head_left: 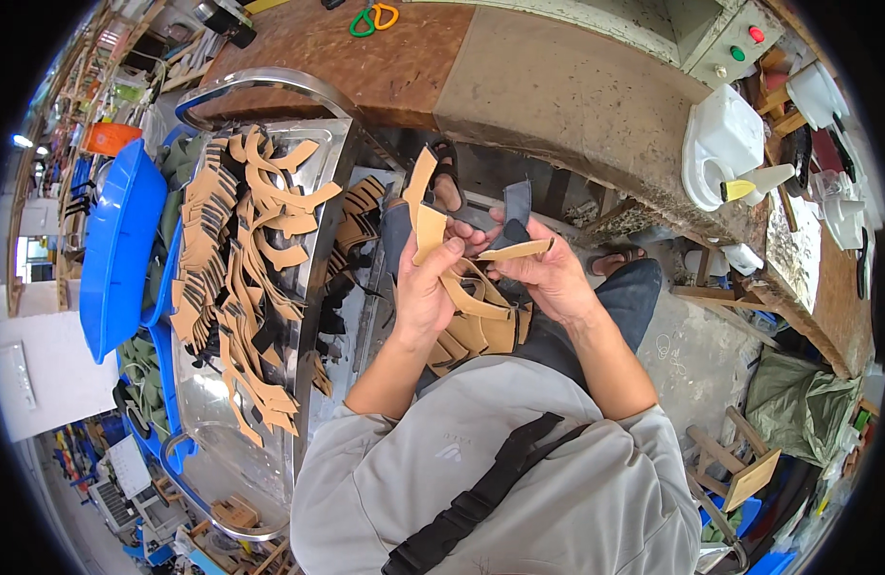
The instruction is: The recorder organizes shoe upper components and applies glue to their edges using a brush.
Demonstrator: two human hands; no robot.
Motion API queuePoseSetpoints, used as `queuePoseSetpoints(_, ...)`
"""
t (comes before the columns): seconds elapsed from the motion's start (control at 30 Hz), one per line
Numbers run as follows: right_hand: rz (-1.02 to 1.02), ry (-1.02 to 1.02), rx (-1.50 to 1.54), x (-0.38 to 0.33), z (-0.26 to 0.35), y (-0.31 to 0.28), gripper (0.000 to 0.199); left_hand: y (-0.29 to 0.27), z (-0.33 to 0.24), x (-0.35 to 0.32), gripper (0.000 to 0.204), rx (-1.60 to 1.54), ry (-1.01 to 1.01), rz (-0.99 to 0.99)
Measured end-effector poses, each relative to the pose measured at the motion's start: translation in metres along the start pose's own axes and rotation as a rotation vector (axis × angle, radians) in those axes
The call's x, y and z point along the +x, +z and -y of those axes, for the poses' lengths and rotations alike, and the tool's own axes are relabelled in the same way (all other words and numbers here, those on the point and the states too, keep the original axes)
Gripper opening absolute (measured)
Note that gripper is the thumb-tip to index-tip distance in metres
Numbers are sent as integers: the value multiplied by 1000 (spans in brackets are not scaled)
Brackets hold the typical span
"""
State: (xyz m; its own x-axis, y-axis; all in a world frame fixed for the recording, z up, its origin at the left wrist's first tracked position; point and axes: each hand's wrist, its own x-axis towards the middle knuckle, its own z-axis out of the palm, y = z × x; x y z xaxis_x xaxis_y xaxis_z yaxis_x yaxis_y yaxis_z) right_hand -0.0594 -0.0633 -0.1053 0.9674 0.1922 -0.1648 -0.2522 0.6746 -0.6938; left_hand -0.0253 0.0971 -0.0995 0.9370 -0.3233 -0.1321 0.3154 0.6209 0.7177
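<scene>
Head view shows both hands close together above the lap. The left hand (431,278) is closed on a bent tan strip (430,228), which stands up past the thumb. The right hand (555,273) is pinching a second tan strip (515,250), with a dark piece (517,203) rising beside it; whether these two are joined, I cannot tell. More tan pieces (476,332) lie on the lap below, and a big heap of strips (241,259) is on the metal tray (212,395) at left. The step in hand seems to be handling single strips with the fingers. The next move, I judge, calls for a light, steady pinch.
</scene>
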Motion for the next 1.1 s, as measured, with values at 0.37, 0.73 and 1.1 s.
queuePoseSetpoints(0.37, -94, -171, -303, 2, -7, 6, 27, 13, -2, -7, 27, 271, -2, -24)
queuePoseSetpoints(0.73, -75, -207, -39, 7, -13, -13, 10, -12, -25, -5, 27, 226, 6, 237)
queuePoseSetpoints(1.1, -128, -205, -277, 5, -2, 9, 9, -7, -14, -10, 37, 623, -69, 303)
